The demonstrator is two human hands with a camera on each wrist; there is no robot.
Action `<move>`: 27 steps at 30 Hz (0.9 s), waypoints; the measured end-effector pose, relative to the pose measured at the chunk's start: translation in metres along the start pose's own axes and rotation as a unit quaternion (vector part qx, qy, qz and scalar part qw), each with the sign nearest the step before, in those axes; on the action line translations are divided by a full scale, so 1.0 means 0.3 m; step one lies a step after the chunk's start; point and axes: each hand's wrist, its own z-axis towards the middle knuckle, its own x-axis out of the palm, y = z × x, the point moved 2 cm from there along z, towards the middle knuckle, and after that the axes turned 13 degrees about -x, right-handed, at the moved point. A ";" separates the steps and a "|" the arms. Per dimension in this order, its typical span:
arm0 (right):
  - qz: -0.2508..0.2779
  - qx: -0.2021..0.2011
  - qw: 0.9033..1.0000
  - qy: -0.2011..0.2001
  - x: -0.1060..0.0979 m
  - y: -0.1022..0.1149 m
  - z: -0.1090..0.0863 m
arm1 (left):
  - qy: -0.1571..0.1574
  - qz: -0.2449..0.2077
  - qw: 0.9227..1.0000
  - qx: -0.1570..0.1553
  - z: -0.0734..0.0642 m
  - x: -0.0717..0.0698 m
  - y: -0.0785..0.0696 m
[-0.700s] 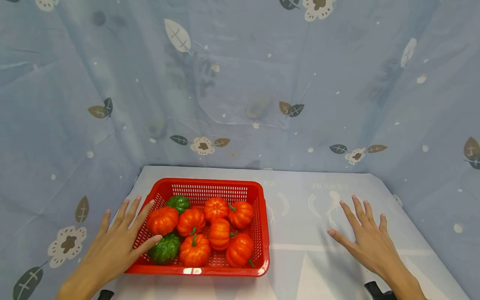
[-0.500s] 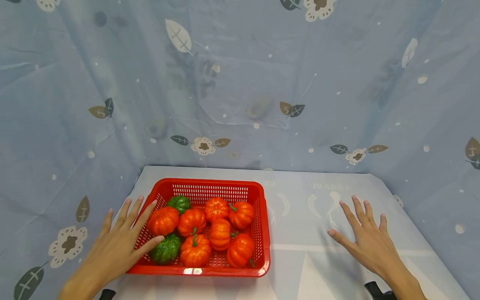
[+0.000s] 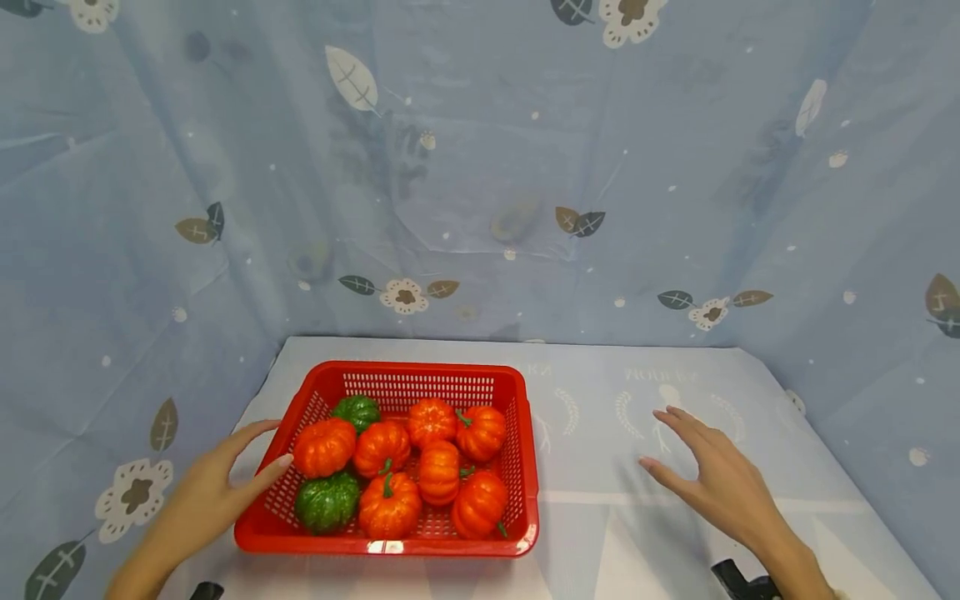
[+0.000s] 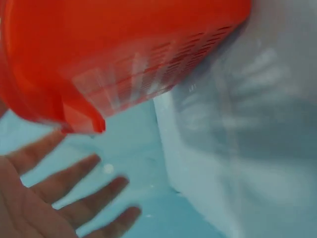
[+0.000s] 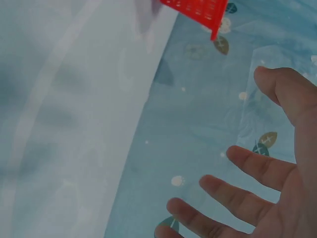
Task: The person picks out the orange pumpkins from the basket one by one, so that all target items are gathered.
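Observation:
A red plastic basket (image 3: 390, 546) with perforated walls sits on the left half of the table. It holds several small orange pumpkins (image 3: 390, 506) and two green ones, one green pumpkin (image 3: 327, 502) at the front left and the other green pumpkin (image 3: 357, 412) at the back. My left hand (image 3: 213, 487) is at the basket's left rim, thumb and fingertips right at the edge. In the left wrist view its spread fingers (image 4: 94, 201) lie just below the basket's rim. My right hand (image 3: 712, 479) hovers over the table's right side, fingers extended, holding nothing.
The white table (image 3: 592, 467) has faint printed figures. A blue patterned cloth (image 3: 480, 167) hangs behind it and along both sides. Black straps (image 3: 746, 581) show at the wrists.
My left hand has turned from palm down over the basket's left side to thumb-up beside its rim. The right hand has likewise rolled onto its side and shifted slightly left.

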 end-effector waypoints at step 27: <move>0.118 -0.088 0.989 0.009 0.116 0.182 0.164 | 0.194 -0.292 0.936 -0.037 0.000 0.106 0.196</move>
